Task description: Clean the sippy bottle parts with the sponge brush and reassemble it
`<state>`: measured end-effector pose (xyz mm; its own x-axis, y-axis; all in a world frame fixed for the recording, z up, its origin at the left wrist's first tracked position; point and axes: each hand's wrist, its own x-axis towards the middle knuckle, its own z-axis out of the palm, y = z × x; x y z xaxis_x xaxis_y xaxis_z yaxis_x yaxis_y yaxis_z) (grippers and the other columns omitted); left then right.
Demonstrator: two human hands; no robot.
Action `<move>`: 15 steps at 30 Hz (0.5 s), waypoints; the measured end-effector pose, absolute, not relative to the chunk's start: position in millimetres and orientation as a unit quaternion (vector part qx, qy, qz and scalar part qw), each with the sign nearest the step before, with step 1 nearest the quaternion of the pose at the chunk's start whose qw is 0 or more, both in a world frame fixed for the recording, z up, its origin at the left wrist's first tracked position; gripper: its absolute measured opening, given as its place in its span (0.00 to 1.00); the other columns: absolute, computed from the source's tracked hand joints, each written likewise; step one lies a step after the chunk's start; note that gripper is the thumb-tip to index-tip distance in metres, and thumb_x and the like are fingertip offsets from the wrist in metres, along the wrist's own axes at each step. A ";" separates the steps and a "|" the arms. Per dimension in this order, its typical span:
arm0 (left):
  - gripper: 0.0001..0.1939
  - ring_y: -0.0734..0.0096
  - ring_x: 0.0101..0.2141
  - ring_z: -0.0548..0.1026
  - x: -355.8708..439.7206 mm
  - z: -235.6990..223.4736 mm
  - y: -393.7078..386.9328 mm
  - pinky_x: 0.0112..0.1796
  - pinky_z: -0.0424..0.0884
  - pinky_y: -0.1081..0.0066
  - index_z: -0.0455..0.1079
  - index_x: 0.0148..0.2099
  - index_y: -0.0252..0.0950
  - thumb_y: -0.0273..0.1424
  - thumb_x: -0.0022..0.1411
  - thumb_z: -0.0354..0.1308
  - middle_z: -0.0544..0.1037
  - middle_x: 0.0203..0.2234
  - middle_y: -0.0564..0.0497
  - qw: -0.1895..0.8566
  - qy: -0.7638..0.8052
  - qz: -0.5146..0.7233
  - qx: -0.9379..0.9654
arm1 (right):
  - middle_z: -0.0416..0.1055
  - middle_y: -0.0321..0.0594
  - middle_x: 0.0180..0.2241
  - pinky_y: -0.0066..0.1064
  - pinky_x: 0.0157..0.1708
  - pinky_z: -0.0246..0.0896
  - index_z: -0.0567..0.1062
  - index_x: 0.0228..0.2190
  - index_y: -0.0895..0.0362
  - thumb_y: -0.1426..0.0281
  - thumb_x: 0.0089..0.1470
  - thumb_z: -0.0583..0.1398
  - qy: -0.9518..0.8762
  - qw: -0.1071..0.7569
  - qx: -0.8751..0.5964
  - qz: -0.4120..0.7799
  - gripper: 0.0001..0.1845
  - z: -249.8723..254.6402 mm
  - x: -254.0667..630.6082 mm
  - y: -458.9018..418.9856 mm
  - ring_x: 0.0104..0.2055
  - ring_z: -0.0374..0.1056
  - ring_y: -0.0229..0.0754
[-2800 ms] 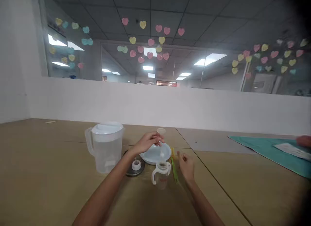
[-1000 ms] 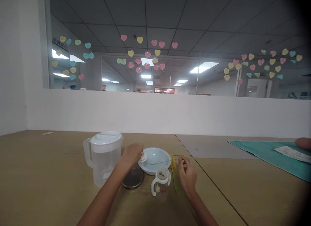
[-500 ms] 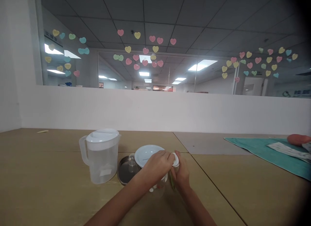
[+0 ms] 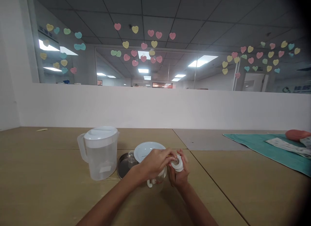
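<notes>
Left hand (image 4: 156, 162) and right hand (image 4: 181, 175) meet just right of the bowl (image 4: 139, 152), the right clasping the white collar (image 4: 179, 167), the left's hold unclear at its opening, best worked gently against a steady grip.

R fingers (image 4: 185, 160) hold wht ring (image 4: 180, 167); L fingers (image 4: 170, 152) at rim.

The white ring (image 4: 178, 164), its round middle open, sits tilted in the right hand (image 4: 180, 172), above the table (image 4: 218, 187) and well short of its far edge. Left-hand fingertips (image 4: 173, 158) meet its rim (whatever they pinch is too small to tell).
</notes>
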<state>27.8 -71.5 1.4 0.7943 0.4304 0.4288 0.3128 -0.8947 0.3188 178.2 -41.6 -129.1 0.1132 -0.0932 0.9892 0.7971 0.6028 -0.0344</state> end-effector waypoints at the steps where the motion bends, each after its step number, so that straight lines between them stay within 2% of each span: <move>1: 0.15 0.75 0.34 0.72 27.2 2.6 -71.6 0.38 0.64 0.76 0.65 0.45 0.39 0.37 0.67 0.40 0.75 0.34 0.53 0.136 0.199 0.257 0.936 | 0.61 0.53 0.49 0.52 0.46 0.63 0.47 0.58 0.55 0.70 0.54 0.54 -0.584 0.682 -0.295 -0.327 0.33 -128.3 178.0 -41.9 0.53 0.61 0.52; 10: 0.14 0.75 0.31 0.74 24.0 4.5 -66.1 0.37 0.66 0.75 0.68 0.42 0.37 0.39 0.64 0.46 0.77 0.33 0.52 0.277 0.197 0.281 0.898 | 0.61 0.53 0.51 0.48 0.44 0.65 0.48 0.59 0.55 0.69 0.55 0.55 -0.606 0.677 -0.288 -0.304 0.33 -126.4 178.0 -46.0 0.53 0.62 0.52; 15: 0.15 0.73 0.29 0.75 23.7 -0.7 -57.2 0.35 0.68 0.73 0.68 0.39 0.34 0.42 0.60 0.51 0.77 0.33 0.50 0.415 0.175 0.292 0.844 | 0.60 0.52 0.52 0.46 0.44 0.66 0.46 0.60 0.54 0.70 0.55 0.54 -0.616 0.667 -0.282 -0.312 0.34 -126.5 178.6 -47.0 0.54 0.61 0.51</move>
<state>23.7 -57.2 -0.7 0.7680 0.5382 0.3472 0.0536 -0.5943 0.8025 178.6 -47.0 -126.5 0.0474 -0.0686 0.9965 0.7627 0.6467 0.0083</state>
